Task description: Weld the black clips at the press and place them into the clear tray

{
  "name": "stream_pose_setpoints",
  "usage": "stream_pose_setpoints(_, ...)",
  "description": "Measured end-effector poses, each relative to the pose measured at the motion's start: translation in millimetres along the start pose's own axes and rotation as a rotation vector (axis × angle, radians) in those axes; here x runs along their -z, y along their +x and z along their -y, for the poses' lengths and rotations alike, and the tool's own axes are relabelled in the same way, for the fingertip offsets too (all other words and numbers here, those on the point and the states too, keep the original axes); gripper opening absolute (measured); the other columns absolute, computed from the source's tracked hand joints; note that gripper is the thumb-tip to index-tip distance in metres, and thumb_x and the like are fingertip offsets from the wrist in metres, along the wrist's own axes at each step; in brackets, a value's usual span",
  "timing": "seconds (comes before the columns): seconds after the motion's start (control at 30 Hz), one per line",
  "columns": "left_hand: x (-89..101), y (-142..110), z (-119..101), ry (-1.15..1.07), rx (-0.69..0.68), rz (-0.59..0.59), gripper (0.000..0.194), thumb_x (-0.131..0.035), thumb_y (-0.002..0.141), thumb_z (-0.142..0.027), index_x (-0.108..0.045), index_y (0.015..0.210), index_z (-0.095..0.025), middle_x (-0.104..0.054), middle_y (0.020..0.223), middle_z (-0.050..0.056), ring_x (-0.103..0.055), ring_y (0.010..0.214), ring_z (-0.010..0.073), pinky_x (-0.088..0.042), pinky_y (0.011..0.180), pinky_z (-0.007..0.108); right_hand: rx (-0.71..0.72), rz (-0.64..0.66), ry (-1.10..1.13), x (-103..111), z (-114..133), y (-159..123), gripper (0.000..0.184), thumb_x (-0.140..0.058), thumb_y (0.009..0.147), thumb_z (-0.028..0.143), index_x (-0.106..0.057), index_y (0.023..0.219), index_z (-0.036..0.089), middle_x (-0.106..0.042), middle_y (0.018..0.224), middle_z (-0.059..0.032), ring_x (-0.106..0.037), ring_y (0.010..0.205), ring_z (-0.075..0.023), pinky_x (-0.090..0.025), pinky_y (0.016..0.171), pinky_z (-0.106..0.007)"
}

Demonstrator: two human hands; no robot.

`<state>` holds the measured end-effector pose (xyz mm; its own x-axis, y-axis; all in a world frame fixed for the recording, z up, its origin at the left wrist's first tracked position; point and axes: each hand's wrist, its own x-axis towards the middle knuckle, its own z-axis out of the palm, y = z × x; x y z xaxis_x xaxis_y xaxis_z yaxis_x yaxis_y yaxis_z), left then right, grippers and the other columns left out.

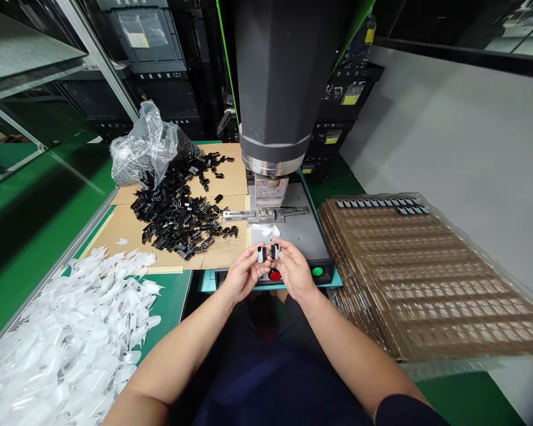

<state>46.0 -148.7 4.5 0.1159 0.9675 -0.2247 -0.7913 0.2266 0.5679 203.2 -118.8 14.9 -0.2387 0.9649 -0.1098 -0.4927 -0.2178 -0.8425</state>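
Note:
My left hand [243,273] pinches a small black-and-white plastic part [262,254] between thumb and fingers. Close beside it, my right hand [294,269] is closed on a similar black-and-white plastic part [275,251]. Both hands are held over the front edge of the press base, above a red button [274,275]; a green button [317,271] shows to the right. Behind the hands, a few white film pieces [266,229] lie on the grey base plate. Further back is a metal fixture [266,213] with two small pieces in it, under the press head [273,157].
Black plastic parts [177,213] are heaped on cardboard [222,251] at the left, by a clear plastic bag [144,145]. Many white film pieces [71,331] cover the near left. Stacked trays [439,266] stand at the right, the top one holding several parts. Black crates [160,47] stand behind.

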Motion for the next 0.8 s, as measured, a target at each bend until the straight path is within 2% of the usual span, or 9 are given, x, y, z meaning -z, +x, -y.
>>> stream_pose_setpoints(0.43,-3.1,-2.5,-0.7,0.057,-0.005,0.041,0.044,-0.089,0.087,-0.027,-0.071,0.124,-0.015,-0.078,0.108,0.008,-0.078,0.085,0.0158,-0.066,0.078,0.026,0.006,0.031,-0.012,0.6,0.3,0.7,0.041,-0.083,0.084,0.037,-0.072,0.121,0.023,-0.077,0.112,-0.0068,-0.068,0.084,-0.0179,-0.060,0.077,-0.034)
stream_pose_setpoints(0.6,-0.5,-1.9,0.0,0.107,-0.031,0.036,0.047,-0.090,0.087,-0.031,-0.069,0.127,-0.015,-0.078,0.107,0.009,-0.077,0.086,0.0166,-0.066,0.078,0.027,0.090,0.024,-0.164,3.8,-1.9,2.2,0.044,-0.083,0.087,0.045,-0.063,0.121,0.026,-0.077,0.111,-0.0060,-0.071,0.081,-0.0191,-0.063,0.074,-0.036)
stream_pose_setpoints(0.8,4.6,-0.1,1.4,0.166,-0.065,0.034,0.053,-0.091,0.086,-0.036,-0.069,0.130,-0.017,-0.076,0.103,0.008,-0.077,0.085,0.0172,-0.066,0.078,0.028,0.166,0.019,-0.235,7.1,-7.5,1.7,0.039,-0.078,0.091,0.051,-0.050,0.108,0.030,-0.076,0.115,-0.0060,-0.075,0.085,-0.0223,-0.065,0.072,-0.039)
